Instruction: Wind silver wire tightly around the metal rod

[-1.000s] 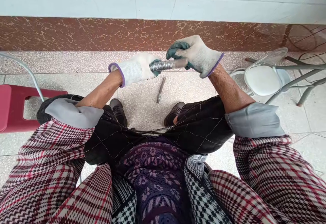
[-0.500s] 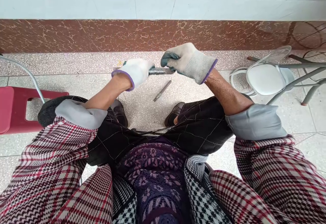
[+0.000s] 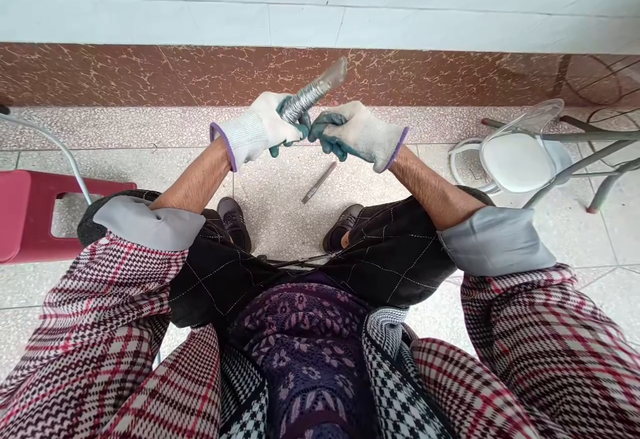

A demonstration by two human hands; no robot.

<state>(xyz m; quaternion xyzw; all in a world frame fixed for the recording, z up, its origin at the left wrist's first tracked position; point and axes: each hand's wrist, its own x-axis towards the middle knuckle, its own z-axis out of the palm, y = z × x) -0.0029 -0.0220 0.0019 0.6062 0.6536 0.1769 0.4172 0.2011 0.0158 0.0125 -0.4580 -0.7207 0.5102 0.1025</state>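
My left hand (image 3: pixel 273 122), in a white glove with green-coated fingers, is closed round a stick wound with silvery wire (image 3: pixel 307 98). The stick tilts up to the right, and its bare, flattened end points at the wall. My right hand (image 3: pixel 347 134), gloved the same way, has its fingers pinched together close to the left fingertips. Whatever lies between those fingers is too small or hidden to make out. Below the hands, a thin metal rod like a chisel (image 3: pixel 319 182) lies slanted on the floor between my shoes.
To the left stands a red plastic stool (image 3: pixel 30 219) with a pale hose (image 3: pixel 65 149) running past it. On the right are a white round-seated item (image 3: pixel 517 159) and grey metal legs (image 3: pixel 575 166). A tiled wall with a brown marbled band (image 3: pixel 150 76) rises ahead.
The wire-wound stick has swung from level to tilted, its bare end now up and away. My right hand has come off that end and moved in beside the left fingers.
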